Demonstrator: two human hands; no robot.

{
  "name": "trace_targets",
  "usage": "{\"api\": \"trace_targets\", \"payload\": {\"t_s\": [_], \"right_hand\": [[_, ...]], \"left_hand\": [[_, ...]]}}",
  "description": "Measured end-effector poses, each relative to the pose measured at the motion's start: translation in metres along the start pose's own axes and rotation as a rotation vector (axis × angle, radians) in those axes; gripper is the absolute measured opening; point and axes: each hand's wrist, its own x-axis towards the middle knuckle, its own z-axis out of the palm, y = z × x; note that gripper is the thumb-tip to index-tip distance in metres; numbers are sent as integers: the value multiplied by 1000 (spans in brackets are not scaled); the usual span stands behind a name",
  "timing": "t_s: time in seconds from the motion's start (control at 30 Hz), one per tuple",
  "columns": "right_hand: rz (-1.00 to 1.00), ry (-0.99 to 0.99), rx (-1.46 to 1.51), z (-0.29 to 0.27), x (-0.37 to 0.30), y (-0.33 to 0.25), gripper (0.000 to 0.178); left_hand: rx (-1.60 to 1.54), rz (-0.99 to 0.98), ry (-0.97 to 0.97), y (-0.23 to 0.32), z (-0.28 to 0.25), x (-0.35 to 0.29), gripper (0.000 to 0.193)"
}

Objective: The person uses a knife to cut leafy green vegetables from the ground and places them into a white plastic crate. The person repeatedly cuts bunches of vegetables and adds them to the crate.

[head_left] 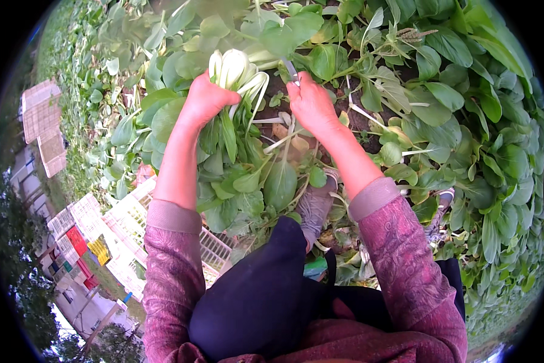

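My left hand (208, 100) is closed round a bunch of bok choy (232, 69), its pale cut stalk ends pointing up and away from me. The green leaves of the bunch hang below the hand. To the right, my right hand (312, 104) grips a knife (291, 69), whose narrow grey blade points up and slightly left; its handle is hidden in the fist. The blade is apart from the bunch, near the stalk of a leafy plant (299, 30) in the bed. Loose pale stalks (278, 142) lie on the soil between my hands.
Dense leafy plants (447, 127) grow on the right and ahead. White plastic crates (127, 230) stand at the left, with red (76, 241) and yellow crates (99, 250) beyond. My shoes (316, 206) are among the plants, and dark-trousered knees (254, 296) are bent below my arms.
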Motion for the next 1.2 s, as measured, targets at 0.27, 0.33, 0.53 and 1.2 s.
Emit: {"api": "trace_targets", "payload": {"t_s": [0.27,0.33,0.53,1.2], "right_hand": [[-34,-148,-341,-5,26,18,36],[27,-195,-256,-8,22,8,37],[160,-190,-33,-3,43,20,35],[153,-91,1321,0,-27,-13,39]], "left_hand": [[-273,-97,41,-18,14,-23,40],[-304,-101,51,-25,15,-23,40],[-329,-92,45,-29,16,-19,40],[-724,-208,-118,-51,0,-93,65]]}}
